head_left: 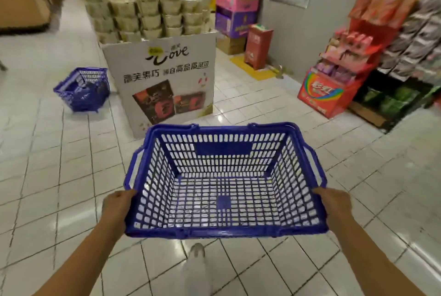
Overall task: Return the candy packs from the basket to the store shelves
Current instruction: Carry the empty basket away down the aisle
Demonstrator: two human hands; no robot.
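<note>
Both hands' fingers, left [117, 207] and right [336, 207], around rectangular blue plastic lattice basket [224, 231].

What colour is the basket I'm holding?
Blue, a plastic mesh basket, seen in the head view.

Both arms outstretched; left hand [117, 210], right hand [335, 207] gripping (fingers hidden)

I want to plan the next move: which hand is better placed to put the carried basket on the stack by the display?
Left. The stack of baskets stands left; both hands grip the empty basket.
</note>
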